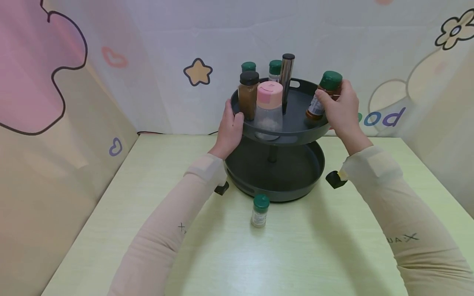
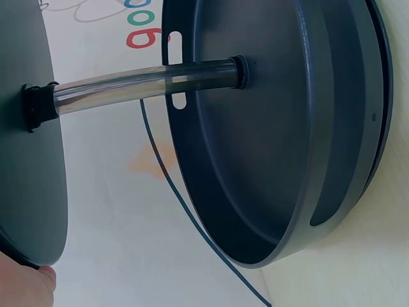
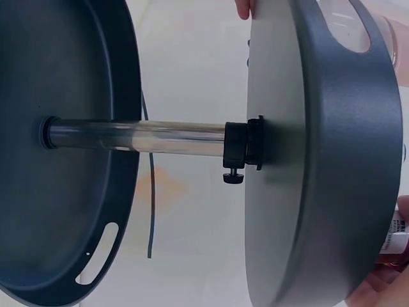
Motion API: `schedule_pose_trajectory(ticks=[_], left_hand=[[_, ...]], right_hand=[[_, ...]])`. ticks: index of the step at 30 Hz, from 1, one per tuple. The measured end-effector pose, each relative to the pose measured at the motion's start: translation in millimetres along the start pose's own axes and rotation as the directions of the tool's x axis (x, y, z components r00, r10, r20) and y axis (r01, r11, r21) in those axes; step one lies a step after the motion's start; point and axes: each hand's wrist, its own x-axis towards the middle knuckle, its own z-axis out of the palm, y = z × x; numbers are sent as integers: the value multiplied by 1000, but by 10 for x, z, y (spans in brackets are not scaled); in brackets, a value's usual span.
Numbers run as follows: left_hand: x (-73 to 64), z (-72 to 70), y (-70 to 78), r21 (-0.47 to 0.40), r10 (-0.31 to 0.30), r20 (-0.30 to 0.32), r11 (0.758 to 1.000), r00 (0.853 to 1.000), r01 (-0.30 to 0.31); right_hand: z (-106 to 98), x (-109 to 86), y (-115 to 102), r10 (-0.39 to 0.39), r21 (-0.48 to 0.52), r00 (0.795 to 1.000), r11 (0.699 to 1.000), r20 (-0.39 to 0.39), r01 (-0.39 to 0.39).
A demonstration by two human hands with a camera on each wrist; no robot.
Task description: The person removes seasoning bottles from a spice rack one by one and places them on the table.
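My left hand (image 1: 230, 130) grips the left rim of the upper tray of a dark two-tier turntable rack (image 1: 292, 137). In the left wrist view a fingertip (image 2: 46, 276) shows at that tray's edge. On the right, my right hand (image 1: 342, 109) holds a spice jar (image 1: 315, 107) with a green cap, tilted, its base low over the tray. Also on the upper tray are a brown jar (image 1: 247, 98) with a black lid, a clear shaker (image 1: 269, 117) with a pink lid, and two green-capped jars (image 1: 248, 66) behind. Part of the right hand is hidden in its wrist view.
A small green-capped jar (image 1: 260, 213) stands on the pale table (image 1: 148, 230) before the rack. The metal post (image 1: 287, 78) rises through the upper tray. Below is the lower tray (image 1: 274, 193). A printed cloth (image 1: 166, 41) hangs behind, with a thin cable (image 2: 182, 201) near it.
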Motion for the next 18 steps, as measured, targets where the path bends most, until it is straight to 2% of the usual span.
schedule_pose_trajectory(ticks=[18], left_hand=[[10,3,-2,-4,-12,1,1000,1000,12]], right_hand=[[15,-42,-54,-67,-7,997,998,-38,67]])
